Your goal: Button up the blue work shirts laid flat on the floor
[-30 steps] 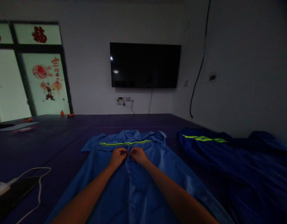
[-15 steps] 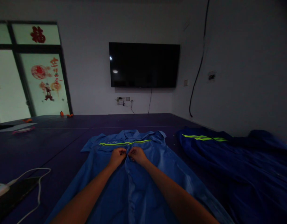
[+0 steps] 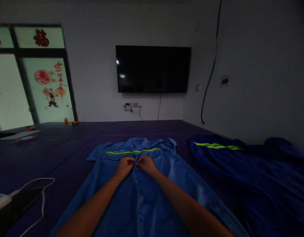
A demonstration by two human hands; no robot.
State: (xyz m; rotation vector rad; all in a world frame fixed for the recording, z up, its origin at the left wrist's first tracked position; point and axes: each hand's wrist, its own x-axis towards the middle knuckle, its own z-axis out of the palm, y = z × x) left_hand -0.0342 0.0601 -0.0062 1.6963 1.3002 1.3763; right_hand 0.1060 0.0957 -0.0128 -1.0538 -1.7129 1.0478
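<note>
– While the blue shirt (image 3: 166, 174) is laid out front up on the purple surface (image 3: 75, 164), where is it being handled?

– At the middle of the chest, just on the near side of the yellow-green stripe (image 3: 147, 150). The front placket (image 3: 140, 197) is pinched by the left hand (image 3: 125, 164) from the left and by the right hand (image 3: 145, 164) from the right, with little gap left between the two. What is caught right at the fingertips is too small and dark to be told.

– And how is the shirt turned?

– Its collar (image 3: 139, 142) is pointed toward the far side, and its near part is crossed by both forearms (image 3: 104, 194).

– What else is seen?

– To the right, a darker blue garment (image 3: 231, 171) is heaped, marked by a yellow-green band (image 3: 208, 145). At the near left, a white cable (image 3: 43, 204) is looped beside a flat black object (image 3: 23, 201). On the far wall (image 3: 92, 82), a dark screen (image 3: 153, 69) is mounted.
</note>
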